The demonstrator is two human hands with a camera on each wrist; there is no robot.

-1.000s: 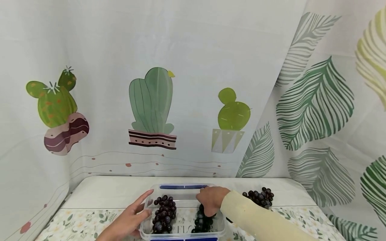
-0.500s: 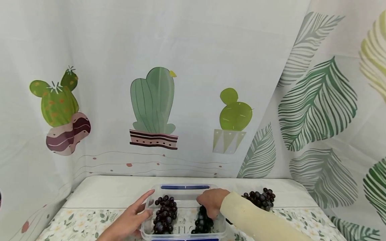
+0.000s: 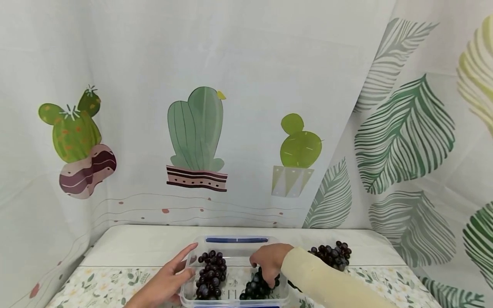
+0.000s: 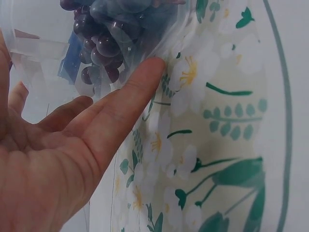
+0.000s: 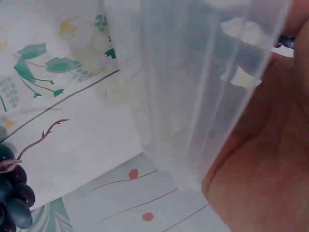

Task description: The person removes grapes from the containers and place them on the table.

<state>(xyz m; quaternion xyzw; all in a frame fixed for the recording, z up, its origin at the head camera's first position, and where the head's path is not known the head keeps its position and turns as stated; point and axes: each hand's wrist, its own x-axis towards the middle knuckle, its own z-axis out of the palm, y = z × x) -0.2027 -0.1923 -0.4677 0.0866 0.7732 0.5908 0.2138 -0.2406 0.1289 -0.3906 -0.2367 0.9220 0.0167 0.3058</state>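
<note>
Left hand (image 3: 163, 278): fingers and thumb extended and spread, against the left wall of a clear container (image 3: 236, 249). Just right of it, inside that wall, lies grape bunch A (image 3: 211, 274); the left wrist view shows it only through hazy plastic, cut off at the top.

Right hand (image 3: 271, 259): reaches down inside the container, fingers bent toward grape bunch B (image 3: 255, 287), which lies directly beneath and partly behind it. Fingertips are lost among the dark berries; cannot tell whether they pinch or only touch. The right wrist view does not settle this: the clear wall fills its middle and the fingers leave the frame.

To the right of the right hand, beyond the pale sleeve (image 3: 323, 278), grape bunch C (image 3: 333, 255) rests on the table (image 3: 377, 250); its near-left part is hidden by the sleeve. Its stem (image 5: 43, 140) shows in the right wrist view.

2 blue latches: 1 beyond both hands (image 3: 236, 240), 1 nearest the wearer, cut by the lower edge. Grey lettering (image 3: 233, 295) between the hands is partly illegible.
</note>
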